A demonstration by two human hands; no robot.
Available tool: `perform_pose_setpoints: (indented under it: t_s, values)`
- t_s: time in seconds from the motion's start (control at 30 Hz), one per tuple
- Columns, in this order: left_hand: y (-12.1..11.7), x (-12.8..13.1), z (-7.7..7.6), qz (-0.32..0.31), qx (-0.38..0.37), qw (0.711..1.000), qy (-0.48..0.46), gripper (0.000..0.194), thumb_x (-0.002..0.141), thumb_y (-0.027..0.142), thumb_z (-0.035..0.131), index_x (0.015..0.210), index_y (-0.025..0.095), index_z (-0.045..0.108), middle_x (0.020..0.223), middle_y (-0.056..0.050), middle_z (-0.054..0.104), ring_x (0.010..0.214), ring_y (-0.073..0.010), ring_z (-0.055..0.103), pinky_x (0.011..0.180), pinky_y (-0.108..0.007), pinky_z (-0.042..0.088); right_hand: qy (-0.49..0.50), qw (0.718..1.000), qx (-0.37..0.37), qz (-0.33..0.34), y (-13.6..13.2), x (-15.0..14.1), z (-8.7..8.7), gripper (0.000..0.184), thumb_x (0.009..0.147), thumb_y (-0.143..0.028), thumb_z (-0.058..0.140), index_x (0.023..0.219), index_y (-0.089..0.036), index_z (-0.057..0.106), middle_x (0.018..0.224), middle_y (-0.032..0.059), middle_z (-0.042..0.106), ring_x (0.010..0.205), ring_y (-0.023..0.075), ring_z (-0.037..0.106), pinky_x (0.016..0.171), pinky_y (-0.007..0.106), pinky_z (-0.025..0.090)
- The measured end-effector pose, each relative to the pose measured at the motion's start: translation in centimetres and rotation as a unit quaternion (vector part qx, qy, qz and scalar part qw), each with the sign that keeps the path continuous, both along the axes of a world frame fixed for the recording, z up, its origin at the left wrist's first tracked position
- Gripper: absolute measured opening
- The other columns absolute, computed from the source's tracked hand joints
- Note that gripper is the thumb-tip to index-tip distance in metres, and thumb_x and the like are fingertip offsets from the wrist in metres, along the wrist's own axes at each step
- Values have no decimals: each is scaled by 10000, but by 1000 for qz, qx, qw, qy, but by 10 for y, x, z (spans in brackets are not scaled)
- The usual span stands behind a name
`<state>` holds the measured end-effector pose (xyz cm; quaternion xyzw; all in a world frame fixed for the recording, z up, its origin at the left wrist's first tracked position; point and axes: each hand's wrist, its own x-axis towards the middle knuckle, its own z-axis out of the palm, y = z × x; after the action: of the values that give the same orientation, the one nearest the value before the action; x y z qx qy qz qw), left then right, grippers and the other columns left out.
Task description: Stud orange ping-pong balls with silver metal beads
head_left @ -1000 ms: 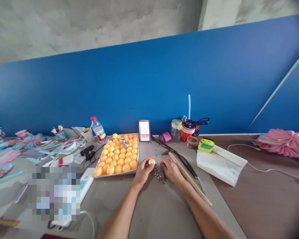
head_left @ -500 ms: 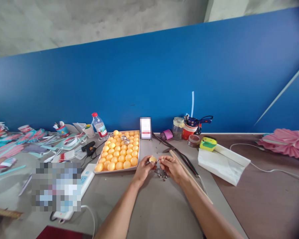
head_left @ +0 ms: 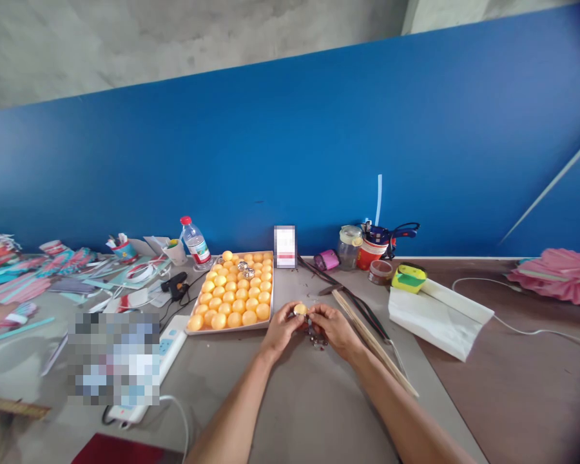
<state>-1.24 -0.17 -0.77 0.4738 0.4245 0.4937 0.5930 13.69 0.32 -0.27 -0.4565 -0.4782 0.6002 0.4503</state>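
Observation:
My left hand (head_left: 281, 332) is closed around an orange ball (head_left: 300, 310), like a table tennis ball, with shiny silver bits on its lower side. Against the ball's right side, my right hand (head_left: 332, 327) is closed in a pinch; whatever sits between its fingertips is too small to make out. Below and between the hands, a small heap of shiny silver pieces (head_left: 318, 339) lies on the table, partly hidden by the right fingers. To the left stands a shallow box (head_left: 232, 330) filled with orange balls (head_left: 234, 319); a few silver-covered balls (head_left: 246, 269) rest on top.
Wooden sticks (head_left: 374, 345) and a dark strap lie right of my right hand. Behind are a jar (head_left: 350, 246), a red cup of tools (head_left: 371, 253) and a bottle (head_left: 196, 243). A power strip (head_left: 170, 348) and glue gun (head_left: 174, 286) are left. Another person's hand shows at far left.
My right fingertips have moved left, from just beside the ball to against it. The left hand still holds the ball. The whole view has shifted slightly.

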Motion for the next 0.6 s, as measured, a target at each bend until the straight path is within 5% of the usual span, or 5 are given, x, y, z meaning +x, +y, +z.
perform_pose_setpoints:
  t_s: [0.23, 0.6]
  values:
    - [-6, 2, 12, -18, 14, 998, 52, 501, 689, 389, 697, 1114, 151, 581, 978, -69, 636, 853, -194, 587, 769, -295, 475, -62, 998, 4, -10, 1, 1, -3, 165, 672, -317, 550, 736, -167, 577, 451, -65, 488, 422, 84, 410, 443, 206, 298]
    - [-6, 1, 9, -32, 40, 995, 83, 459, 701, 369, 682, 1102, 164, 591, 963, -64, 637, 832, -191, 584, 770, -297, 470, -83, 994, 29, -68, -2, -4, -1, 133, 641, -267, 559, 727, -192, 491, 480, -69, 495, 432, 101, 448, 439, 215, 328]
